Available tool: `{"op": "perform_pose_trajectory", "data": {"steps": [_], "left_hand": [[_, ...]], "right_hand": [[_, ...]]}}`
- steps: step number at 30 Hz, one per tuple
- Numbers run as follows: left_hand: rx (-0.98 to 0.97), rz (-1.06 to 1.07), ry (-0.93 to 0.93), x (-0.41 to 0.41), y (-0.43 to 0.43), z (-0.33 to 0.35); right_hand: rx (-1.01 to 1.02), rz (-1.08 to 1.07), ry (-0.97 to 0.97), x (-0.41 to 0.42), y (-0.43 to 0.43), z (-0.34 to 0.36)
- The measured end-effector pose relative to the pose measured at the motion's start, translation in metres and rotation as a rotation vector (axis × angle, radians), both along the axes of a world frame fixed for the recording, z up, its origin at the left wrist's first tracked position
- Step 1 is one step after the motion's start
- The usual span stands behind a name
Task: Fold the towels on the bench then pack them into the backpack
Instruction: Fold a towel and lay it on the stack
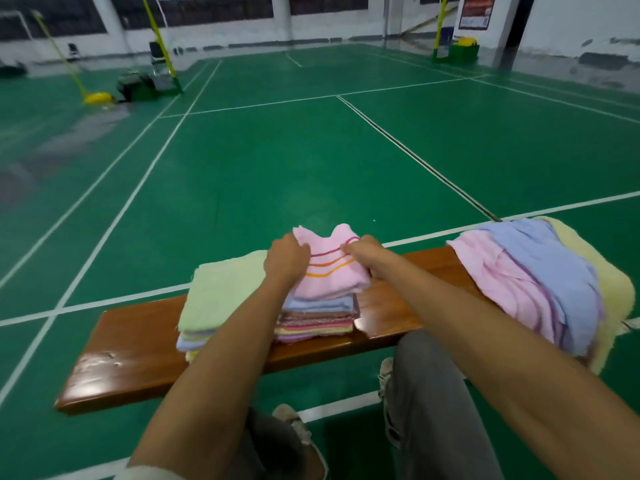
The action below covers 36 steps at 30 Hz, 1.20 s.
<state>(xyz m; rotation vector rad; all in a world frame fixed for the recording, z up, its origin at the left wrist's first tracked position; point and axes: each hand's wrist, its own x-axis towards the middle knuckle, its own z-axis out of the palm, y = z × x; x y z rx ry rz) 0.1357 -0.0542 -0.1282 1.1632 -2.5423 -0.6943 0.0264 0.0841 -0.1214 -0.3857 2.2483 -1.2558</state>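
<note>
**Pink towel gripped on the middle stack**

Green sports-court flooring (263,161) with white lines stretches away behind a long, glossy brown wooden surface (138,355) that crosses the lower part of the view. Yellow net posts (159,39) stand far back near the white wall.

At the middle of the surface sits a stack of folded towels (317,318) in blue, brown, pink and yellow layers. On top of it lies a pink folded towel with red and orange stripes (329,275), its far edge rumpled and standing up a little.

Both hands are on this pink towel. The left hand (285,259) has its fingers curled into the cloth at the towel's left side, and the right hand (365,252) pinches the cloth at the right side, near the striped band.

Just beside the middle stack, to the left and touching it, is a second stack topped by a pale green folded towel (221,292), with blue and yellow layers showing beneath.

At the right end of the surface lies a loose heap of unfolded towels (540,282): pink in front, light blue over it, pale yellow behind, draping off the near edge.

Below the surface, grey trousers (433,403) and a worn pale shoe (386,372) show. No backpack is in view.
</note>
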Motion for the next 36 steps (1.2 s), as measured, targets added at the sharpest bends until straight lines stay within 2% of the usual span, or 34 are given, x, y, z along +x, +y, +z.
{"op": "perform_pose_trajectory", "data": {"steps": [4, 11, 15, 18, 21, 23, 26, 36], "left_hand": [[-0.092, 0.023, -0.129, 0.035, -0.016, -0.014], [-0.246, 0.102, -0.122, 0.038, -0.007, -0.005], [-0.346, 0.059, -0.212, 0.038, -0.002, -0.016], [-0.487, -0.118, -0.12, 0.03, 0.0, -0.021], [-0.328, -0.299, -0.209, 0.023, 0.001, -0.035], [-0.215, -0.31, -0.321, 0.026, -0.002, -0.05], [-0.213, -0.274, -0.293, 0.036, -0.008, -0.065], [-0.245, -0.277, -0.329, 0.022, -0.01, -0.066]], "right_hand": [[0.165, 0.047, 0.092, 0.025, -0.013, -0.012], [0.171, 0.067, 0.186, 0.025, -0.022, -0.003], [0.405, 0.181, 0.397, 0.031, -0.018, -0.022], [0.5, 0.173, 0.653, 0.037, -0.016, -0.03], [0.467, 0.289, 0.882, 0.036, -0.018, -0.035], [0.462, 0.41, 0.834, 0.036, -0.022, -0.045], [0.47, 0.43, 0.7, 0.044, -0.03, -0.065], [0.524, 0.399, 0.694, 0.028, -0.039, -0.082]]}}
